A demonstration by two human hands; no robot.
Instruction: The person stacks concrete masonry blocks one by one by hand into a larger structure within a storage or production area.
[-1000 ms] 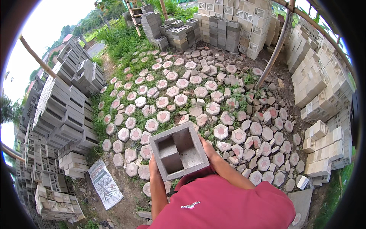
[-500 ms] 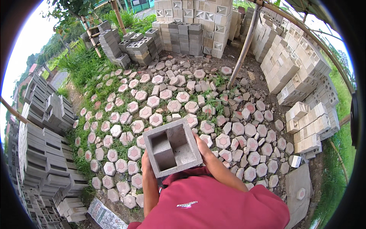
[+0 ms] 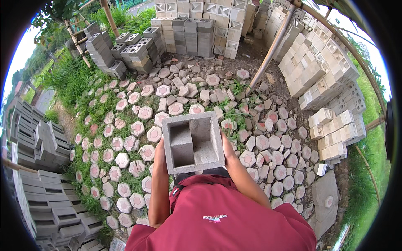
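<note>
A square grey concrete block (image 3: 205,151), hollow and with a raised partition inside, is held out in front of my body with its open side facing up toward me. My left hand (image 3: 161,154) is closed against the block's left side, and my right hand (image 3: 228,151) grips the opposite side. Most of the fingertips are hidden behind or under the block. Below it lies ground laid with hexagonal paving stones (image 3: 146,152), with grass between them.
Stacks of grey blocks (image 3: 52,209) line the left side. More block stacks (image 3: 136,54) and a pale wall of patterned blocks (image 3: 226,29) stand ahead. At right are cream block piles (image 3: 337,129), a slanting bamboo pole (image 3: 272,46) and a flat slab (image 3: 322,201). Broken stones (image 3: 184,79) lie ahead.
The block has risen in the view, farther from my body, and turned from a tilt to nearly square. Both hands have kept hold of it. The surroundings have shifted slightly left.
</note>
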